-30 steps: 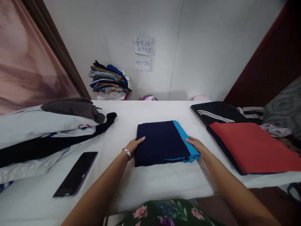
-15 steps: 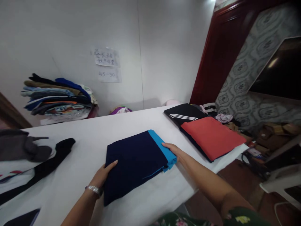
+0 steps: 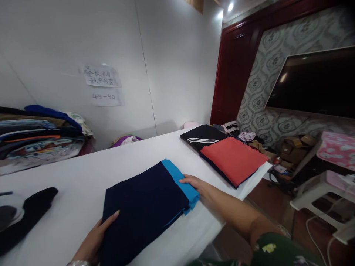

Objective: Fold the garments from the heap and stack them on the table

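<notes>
A folded navy garment [image 3: 146, 207] with a bright blue band [image 3: 177, 177] along its right end lies in front of me on the white table. My left hand [image 3: 97, 232] grips its left edge, thumb on top and the other fingers hidden underneath. At the blue end, my right hand [image 3: 192, 184] holds the edge with the thumb over the cloth; its lower fingers are partly hidden. To the right, a folded red garment [image 3: 233, 157] rests partly over a folded black garment [image 3: 206, 135] with white stripes.
A tall pile of folded clothes [image 3: 41, 133] stands beyond the table at the left. Black cloth [image 3: 36, 210] lies on the table's left side. Paper signs [image 3: 104, 79] hang on the wall. A white stool [image 3: 327, 195] and cardboard boxes [image 3: 294, 149] are at the right.
My view has turned to the right, so the table and clothes sit further left in the picture. Both hands keep their hold on the navy garment, which looks little changed.
</notes>
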Tool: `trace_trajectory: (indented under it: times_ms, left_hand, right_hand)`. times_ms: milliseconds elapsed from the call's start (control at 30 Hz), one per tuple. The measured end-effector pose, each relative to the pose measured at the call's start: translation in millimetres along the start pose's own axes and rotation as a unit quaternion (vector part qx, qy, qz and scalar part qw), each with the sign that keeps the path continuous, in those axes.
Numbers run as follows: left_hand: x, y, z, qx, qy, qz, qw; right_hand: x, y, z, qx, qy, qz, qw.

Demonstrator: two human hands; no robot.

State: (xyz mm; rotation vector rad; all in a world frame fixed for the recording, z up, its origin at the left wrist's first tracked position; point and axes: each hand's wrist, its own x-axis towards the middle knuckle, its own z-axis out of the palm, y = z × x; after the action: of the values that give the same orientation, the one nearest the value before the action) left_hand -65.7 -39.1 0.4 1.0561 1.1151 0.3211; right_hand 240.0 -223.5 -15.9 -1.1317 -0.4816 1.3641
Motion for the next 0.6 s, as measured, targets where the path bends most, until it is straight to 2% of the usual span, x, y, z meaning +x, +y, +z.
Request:
trace_trajectory:
  times_ms: [100, 167, 267, 500, 600]
  left_hand:
    - [-9, 0, 5, -0.063, -0.030, -0.037, 0.997]
    - [-17, 2, 12, -0.080, -0.057, -0.056, 0.994]
    - [-29, 8, 25, -0.090, -0.060, -0.071, 0.992]
    - [-40, 22, 69, -0.094, -0.073, -0.031, 0.992]
    - [-42, 32, 98, -0.099, -0.110, -0.005, 0.989]
  right_hand:
    - [-2, -6, -3, -0.022, 0.011, -0.063, 0.998]
    - [-8, -15, -5, -0.036, 0.005, -0.073, 0.997]
    - [-21, -31, -7, -0.058, 0.007, -0.082, 0.995]
    - [-60, -67, -20, -0.097, 0.028, -0.109, 0.989]
    - [-82, -88, -37, -0.118, 0.046, -0.130, 0.983]
